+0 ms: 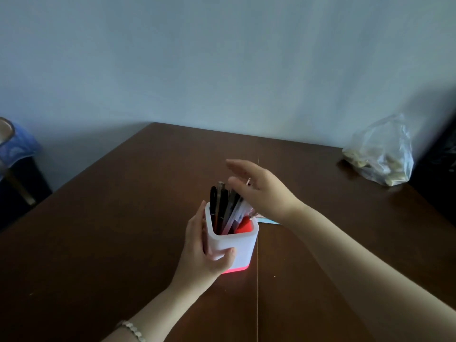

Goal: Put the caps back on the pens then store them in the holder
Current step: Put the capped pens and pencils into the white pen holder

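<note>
Several pens point(228, 208) stand in holder point(232, 243); left hand point(202, 253) clamped on its wall, apparently steadying it; right hand point(259, 191) spread open, empty, over pen tops.

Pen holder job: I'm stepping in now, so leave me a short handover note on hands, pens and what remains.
Left hand: grip closed around the holder, steadying it on the table.
Right hand: open, empty, over the pens.
Pens: a bunch stands in the holder; whether each is capped is too dim to tell.
Done: no loose pens or caps visible on the table.
Left: check the caps, then let go.
</note>
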{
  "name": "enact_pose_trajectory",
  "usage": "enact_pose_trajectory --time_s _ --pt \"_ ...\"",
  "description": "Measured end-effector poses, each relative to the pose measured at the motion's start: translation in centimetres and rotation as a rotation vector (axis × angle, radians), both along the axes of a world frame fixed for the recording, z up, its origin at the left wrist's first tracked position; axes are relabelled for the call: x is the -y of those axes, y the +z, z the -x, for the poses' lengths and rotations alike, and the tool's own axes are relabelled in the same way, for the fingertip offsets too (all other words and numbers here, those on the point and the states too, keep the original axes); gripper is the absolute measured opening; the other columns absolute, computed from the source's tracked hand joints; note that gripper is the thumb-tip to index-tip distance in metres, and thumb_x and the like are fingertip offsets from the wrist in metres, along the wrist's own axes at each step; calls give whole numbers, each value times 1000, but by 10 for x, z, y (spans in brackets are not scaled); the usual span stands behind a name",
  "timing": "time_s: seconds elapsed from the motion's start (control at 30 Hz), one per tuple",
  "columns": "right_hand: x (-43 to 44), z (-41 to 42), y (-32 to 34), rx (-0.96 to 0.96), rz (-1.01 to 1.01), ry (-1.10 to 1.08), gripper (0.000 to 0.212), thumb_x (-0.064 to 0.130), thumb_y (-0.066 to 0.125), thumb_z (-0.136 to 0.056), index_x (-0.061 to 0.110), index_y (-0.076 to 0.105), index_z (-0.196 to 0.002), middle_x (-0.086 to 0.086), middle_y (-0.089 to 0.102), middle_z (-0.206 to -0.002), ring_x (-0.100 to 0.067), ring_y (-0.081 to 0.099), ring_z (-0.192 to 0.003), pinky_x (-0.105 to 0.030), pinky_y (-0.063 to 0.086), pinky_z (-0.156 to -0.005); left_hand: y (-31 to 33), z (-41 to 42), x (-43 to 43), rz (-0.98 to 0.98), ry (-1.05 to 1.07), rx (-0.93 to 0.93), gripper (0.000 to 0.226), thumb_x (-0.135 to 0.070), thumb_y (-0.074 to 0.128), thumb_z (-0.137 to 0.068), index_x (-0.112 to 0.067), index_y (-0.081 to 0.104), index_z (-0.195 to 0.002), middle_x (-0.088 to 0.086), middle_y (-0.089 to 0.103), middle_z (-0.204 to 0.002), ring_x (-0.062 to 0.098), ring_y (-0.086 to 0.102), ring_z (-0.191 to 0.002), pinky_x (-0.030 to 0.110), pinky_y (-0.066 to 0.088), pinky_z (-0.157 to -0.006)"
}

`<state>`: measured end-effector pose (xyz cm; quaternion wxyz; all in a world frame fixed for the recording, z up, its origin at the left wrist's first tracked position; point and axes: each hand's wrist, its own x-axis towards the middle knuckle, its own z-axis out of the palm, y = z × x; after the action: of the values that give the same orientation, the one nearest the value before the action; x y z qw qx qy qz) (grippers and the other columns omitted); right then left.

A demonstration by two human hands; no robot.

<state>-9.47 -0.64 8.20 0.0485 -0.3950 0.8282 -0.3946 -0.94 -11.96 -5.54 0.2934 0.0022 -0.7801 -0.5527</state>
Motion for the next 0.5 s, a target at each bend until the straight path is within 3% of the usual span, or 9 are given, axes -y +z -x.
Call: enact_pose_trajectory --time_s 0.07,0.13,0.17,0.27,0.37,0.43,0.5 --pt "-14 2 -5 274 315 -23 33 28 43 -95 25 48 -127 9 54 -130 -1 48 -120 -19 38 -100 0 0 1 -17 -3 14 96 -70 62 -63 -26 24 -140 -1 39 -136 12 45 -123 21 49 -90" --pt "-37 15 -20 312 501 -199 24 26 41 -96 26 56 -114 6 61 -120 -5 54 -114 -21 41 -96 -1 0 2 -56 -15 39 99 -71 64 -60 -32 22 -141 -4 37 -137 7 43 -124 17 47 -90" --pt "-51 24 -30 257 472 -344 22 23 43 -96 24 59 -110 3 63 -115 -8 56 -109 -22 42 -91 -1 -1 2 -58 -16 45 100 -71 64 -59 -33 21 -141 -5 36 -137 3 41 -124 13 44 -90" --pt "-96 48 -64 24 23 -683 23 17 52 -90 16 63 -110 -6 64 -113 -12 54 -96 -23 40 -81 0 -2 2 -55 -17 33 98 -71 63 -60 -34 20 -140 -6 34 -137 -6 38 -123 2 37 -87" --pt "-117 61 -94 -92 -374 -510 34 28 56 -88 21 55 -122 0 56 -126 -17 47 -115 -32 38 -98 2 -4 1 -70 -17 18 94 -73 62 -59 -39 20 -136 -11 33 -135 -14 36 -120 -2 34 -85" --pt "-116 61 -99 -58 -497 -400 44 34 55 -89 26 45 -130 5 48 -132 -16 42 -123 -34 33 -105 3 -5 1 -57 -9 29 94 -74 61 -59 -40 19 -136 -14 32 -135 -15 34 -121 -3 33 -85" --pt "-114 63 -98 -129 -563 -371 44 37 52 -90 27 42 -132 5 47 -131 -15 41 -122 -31 32 -103 3 -5 1 -23 1 39 95 -74 60 -60 -40 17 -137 -13 32 -135 -14 32 -123 -2 32 -87"
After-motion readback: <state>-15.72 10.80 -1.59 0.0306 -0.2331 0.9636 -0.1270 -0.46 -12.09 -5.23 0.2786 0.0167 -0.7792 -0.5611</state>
